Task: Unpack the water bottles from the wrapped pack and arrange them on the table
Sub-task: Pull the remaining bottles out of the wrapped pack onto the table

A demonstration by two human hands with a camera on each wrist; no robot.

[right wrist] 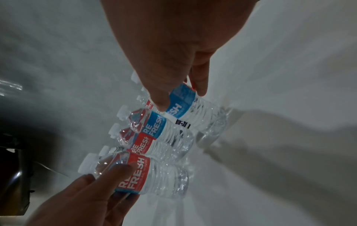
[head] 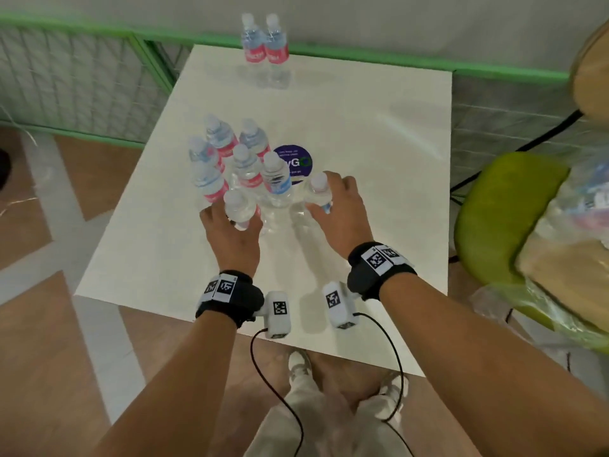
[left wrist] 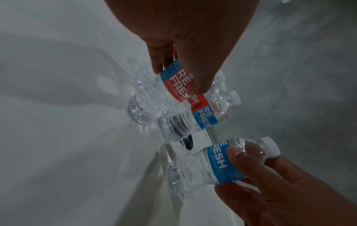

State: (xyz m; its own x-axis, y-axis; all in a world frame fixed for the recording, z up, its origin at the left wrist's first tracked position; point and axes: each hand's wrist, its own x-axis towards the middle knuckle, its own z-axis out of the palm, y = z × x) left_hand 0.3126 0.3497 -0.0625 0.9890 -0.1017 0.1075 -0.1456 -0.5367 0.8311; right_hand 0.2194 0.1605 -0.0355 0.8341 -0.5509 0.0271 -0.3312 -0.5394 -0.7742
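Note:
Several small clear water bottles with white caps and red-and-blue labels stand in a cluster [head: 230, 156] at the left middle of the white table [head: 362, 133]. Two more bottles [head: 265, 47] stand side by side at the far edge. My left hand [head: 230, 222] grips the nearest bottle [head: 239, 207] of the cluster around its label, also seen in the left wrist view [left wrist: 170, 91]. My right hand [head: 329, 199] grips a separate upright bottle [head: 319, 191] just right of the cluster, blue label showing [right wrist: 183, 104]. No wrap shows around the bottles.
A round purple sticker [head: 295, 163] lies on the table behind the cluster. A green chair [head: 501, 219] with a plastic bag and a cardboard box stands at the right. A green-framed mesh fence [head: 82, 70] runs behind the table. Black cables cross the floor at the right.

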